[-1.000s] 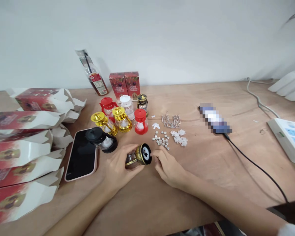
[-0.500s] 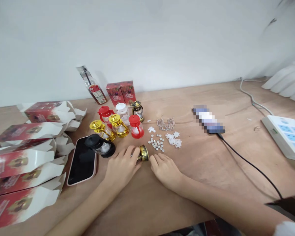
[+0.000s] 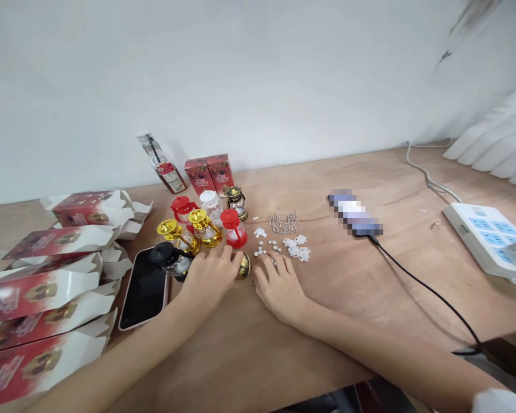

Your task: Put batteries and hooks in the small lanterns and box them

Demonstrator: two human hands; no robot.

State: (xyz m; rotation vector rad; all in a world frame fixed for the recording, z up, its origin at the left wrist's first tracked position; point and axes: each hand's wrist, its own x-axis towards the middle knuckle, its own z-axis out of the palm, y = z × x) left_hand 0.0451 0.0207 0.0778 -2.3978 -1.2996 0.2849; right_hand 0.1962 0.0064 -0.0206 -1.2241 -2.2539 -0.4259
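Note:
My left hand (image 3: 212,271) is closed around a small antique-gold lantern (image 3: 243,266); only its base end shows past my fingers. My right hand (image 3: 281,287) rests at the near side of scattered silver button cells (image 3: 266,248), fingers bent and spread, fingertips among them. Whether a cell is under the fingertips cannot be made out. Beside my left hand stand a black lantern (image 3: 165,256), two shiny gold lanterns (image 3: 205,228), two red lanterns (image 3: 233,228), a white lantern (image 3: 211,205) and a black-and-gold lantern (image 3: 237,202). White plastic pieces (image 3: 297,249) and bent metal parts (image 3: 284,222) lie beyond my right hand.
Red-and-white open boxes (image 3: 43,287) are piled at left, next to a phone (image 3: 144,292). Two red boxes (image 3: 209,174) and a bottle (image 3: 168,172) stand by the wall. At right are a phone (image 3: 356,215) on a black cable (image 3: 425,289) and a power strip (image 3: 485,235).
My right hand has moved forward onto the button cells, and its fingers have spread. My left hand has shifted slightly forward with the antique-gold lantern. The camera view has shifted a little.

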